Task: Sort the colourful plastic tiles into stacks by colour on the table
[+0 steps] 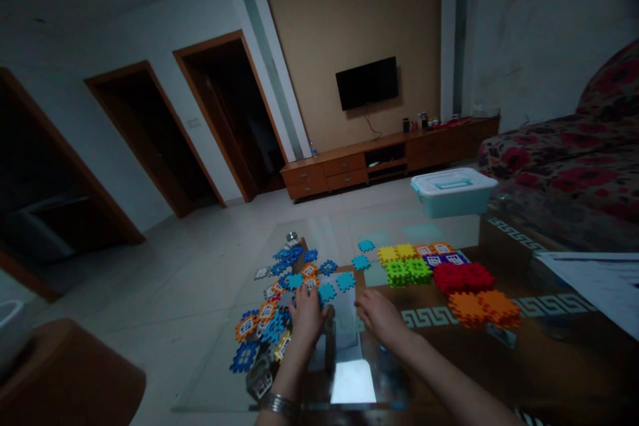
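Note:
My left hand (307,318), with a metal bracelet (279,405) on its wrist, is bunched over a loose heap of multicoloured plastic waffle-block pieces (267,326) on a glass-topped table (299,406). Its fingertips rest on a white-and-orange piece (309,283). My right hand (382,318) lies flat with its fingers apart, holding nothing, just right of a pale sheet under the glass (344,319). Teal pieces (344,281) lie just beyond it. Farther right stand joined yellow (397,253), green (404,271), red (462,277) and orange (482,308) blocks.
A lidded teal plastic storage box (452,196) stands beyond the table's far edge, beside a floral sofa (559,173). A paper sheet (594,286) lies at the right. A wooden TV cabinet (384,163) lines the far wall. A brown seat (60,373) sits at lower left.

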`<state>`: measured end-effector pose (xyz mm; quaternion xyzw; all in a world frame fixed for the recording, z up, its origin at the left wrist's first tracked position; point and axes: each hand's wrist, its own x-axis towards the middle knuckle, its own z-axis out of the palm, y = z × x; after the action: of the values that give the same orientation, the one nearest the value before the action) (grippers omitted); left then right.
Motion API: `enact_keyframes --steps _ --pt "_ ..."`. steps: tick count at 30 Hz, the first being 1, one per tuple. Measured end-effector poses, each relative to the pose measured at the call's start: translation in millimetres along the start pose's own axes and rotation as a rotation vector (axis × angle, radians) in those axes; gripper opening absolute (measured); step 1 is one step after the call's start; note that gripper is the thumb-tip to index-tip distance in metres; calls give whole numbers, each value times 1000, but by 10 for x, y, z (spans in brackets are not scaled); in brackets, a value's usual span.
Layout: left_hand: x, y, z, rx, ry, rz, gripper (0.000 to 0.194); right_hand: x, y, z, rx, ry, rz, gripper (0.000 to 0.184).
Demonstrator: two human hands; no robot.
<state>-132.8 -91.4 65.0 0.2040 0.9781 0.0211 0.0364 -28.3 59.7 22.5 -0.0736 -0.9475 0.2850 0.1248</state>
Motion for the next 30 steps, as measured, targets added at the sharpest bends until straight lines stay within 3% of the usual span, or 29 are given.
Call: enact_keyframes --steps 6,13,22,26,30 --pt "136 -251 0 -100 -57 90 58 345 -275 377 59 66 -123 57" --pt "152 -196 -2 -51 -94 157 62 365 -356 606 -21 65 -134 44" --pt "6 -59 -145 -58 37 43 44 -9 -328 267 -292 -16 -96 33" --pt "-91 -32 -175 -129 -51 109 54 -155 -186 56 -206 -52 -67 24" --pt "-230 -4 -91 -200 -155 236 57 -197 7 -9 -91 19 -77 28"
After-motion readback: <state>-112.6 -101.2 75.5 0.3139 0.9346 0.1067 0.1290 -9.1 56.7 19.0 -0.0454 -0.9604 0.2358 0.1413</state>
